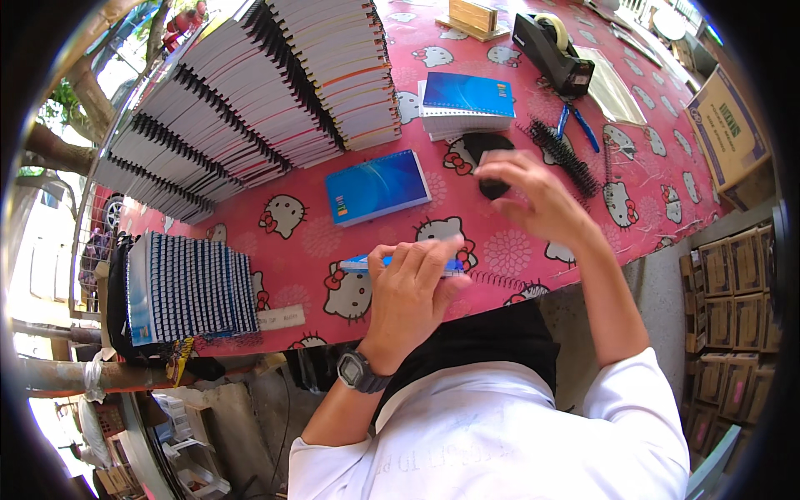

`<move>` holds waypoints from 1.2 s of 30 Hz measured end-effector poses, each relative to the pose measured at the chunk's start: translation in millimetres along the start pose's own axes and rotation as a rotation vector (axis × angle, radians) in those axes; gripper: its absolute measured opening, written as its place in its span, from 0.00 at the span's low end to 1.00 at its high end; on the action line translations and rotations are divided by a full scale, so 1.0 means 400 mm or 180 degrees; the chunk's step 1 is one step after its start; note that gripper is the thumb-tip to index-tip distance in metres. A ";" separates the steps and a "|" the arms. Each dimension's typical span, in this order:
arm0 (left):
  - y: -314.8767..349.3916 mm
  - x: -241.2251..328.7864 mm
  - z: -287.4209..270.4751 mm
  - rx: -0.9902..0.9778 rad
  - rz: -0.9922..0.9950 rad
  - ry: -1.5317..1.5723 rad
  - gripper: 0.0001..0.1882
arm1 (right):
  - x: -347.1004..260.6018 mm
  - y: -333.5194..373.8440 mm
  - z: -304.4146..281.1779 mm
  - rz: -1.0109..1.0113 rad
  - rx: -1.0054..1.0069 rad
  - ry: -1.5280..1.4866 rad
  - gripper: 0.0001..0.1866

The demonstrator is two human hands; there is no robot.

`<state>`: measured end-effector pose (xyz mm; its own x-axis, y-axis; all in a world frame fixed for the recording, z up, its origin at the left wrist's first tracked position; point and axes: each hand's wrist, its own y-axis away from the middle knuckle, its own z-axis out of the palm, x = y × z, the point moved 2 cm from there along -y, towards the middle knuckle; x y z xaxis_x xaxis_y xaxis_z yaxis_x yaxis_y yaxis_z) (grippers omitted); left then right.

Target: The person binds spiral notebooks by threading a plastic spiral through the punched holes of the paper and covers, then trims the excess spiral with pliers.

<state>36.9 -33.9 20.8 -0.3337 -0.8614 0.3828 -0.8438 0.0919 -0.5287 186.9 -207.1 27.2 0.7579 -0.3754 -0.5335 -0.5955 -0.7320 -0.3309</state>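
Note:
My left hand (412, 283), with a dark watch on the wrist, is closed over a small blue notebook (354, 264) near the table's front edge. The hand hides most of it. A thin wire coil (497, 279) sticks out from the notebook's right end. My right hand (537, 200) is raised to the right, blurred, its fingers and thumb apart with nothing visible between them. Behind its fingertips lies a black rounded object (486, 146), partly covered. Just beyond my left hand rests a stack of blue-covered notepads (379, 187).
Tall rows of coil-bound books (250, 100) fill the far left. Blue-edged notebooks (192, 283) stand at the near left. Beyond are loose-leaf pads (467, 100), black coils (562, 157), blue-handled pliers (581, 125) and a tape dispenser (554, 54). Cartons (729, 137) stand right.

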 end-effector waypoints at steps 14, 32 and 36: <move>0.008 -0.025 0.007 -0.0196 0.0273 -0.0081 0.17 | -0.074 0.031 0.040 -0.0284 -0.0422 0.0782 0.29; 0.027 -0.065 -0.040 0.0084 -0.0095 0.0011 0.15 | -0.058 0.038 0.042 0.0568 -0.0648 -0.2447 0.28; 0.021 -0.072 -0.026 0.0158 -0.0176 0.0064 0.23 | -0.090 0.029 0.048 0.0268 -0.1262 -0.2826 0.28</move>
<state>35.0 -3.3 13.2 -0.2959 -0.8543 0.4274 -0.8394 0.0190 -0.5431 147.6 -191.1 27.6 0.1439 0.0108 -0.9895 -0.3825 -0.9216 -0.0657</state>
